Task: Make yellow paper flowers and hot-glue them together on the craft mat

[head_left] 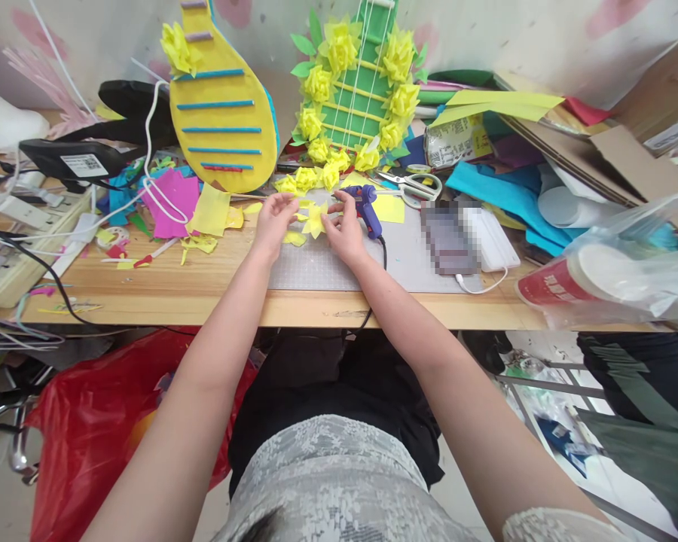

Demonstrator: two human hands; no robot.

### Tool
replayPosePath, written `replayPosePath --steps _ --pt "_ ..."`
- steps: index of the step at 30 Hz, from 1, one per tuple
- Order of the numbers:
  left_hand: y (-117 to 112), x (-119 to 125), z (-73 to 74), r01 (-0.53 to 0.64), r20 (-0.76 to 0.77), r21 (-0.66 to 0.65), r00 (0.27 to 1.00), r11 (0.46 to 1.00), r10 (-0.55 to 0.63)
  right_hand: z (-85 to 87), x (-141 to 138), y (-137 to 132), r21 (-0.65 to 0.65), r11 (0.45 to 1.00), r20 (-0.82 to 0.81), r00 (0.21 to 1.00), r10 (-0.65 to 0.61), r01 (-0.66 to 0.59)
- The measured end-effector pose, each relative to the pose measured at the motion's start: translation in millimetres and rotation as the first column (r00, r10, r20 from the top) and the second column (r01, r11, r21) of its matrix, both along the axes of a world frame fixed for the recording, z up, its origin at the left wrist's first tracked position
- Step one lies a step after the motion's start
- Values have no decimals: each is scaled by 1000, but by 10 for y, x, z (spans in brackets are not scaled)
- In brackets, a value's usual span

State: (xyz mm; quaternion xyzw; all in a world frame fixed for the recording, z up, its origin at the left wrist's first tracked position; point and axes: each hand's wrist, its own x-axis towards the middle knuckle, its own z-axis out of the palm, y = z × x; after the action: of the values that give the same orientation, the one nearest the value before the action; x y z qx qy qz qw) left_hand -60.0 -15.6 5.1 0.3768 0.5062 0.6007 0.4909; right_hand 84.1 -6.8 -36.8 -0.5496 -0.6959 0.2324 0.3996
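Observation:
Above the grey cutting mat, my right hand pinches the edge of a small yellow paper flower with pointed petals. My left hand is just left of it, fingers bent together at a yellow paper petal; its fingertips are small in view. A loose yellow petal lies on the mat below. Touching distance from my right hand is a purple glue gun. Finished yellow paper roses lie behind both hands.
A yellow paper lute and a green one ringed with roses lean on the wall. Scissors, a phone, a white power bank and a bagged cup stand right. Magenta paper and cables lie left.

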Motion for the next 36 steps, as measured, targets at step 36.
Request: replayPosePath --steps 36 --pt "155 -573 -109 447 -899 -26 381 894 -217 454 112 -196 160 986 385 923 -13 -52"
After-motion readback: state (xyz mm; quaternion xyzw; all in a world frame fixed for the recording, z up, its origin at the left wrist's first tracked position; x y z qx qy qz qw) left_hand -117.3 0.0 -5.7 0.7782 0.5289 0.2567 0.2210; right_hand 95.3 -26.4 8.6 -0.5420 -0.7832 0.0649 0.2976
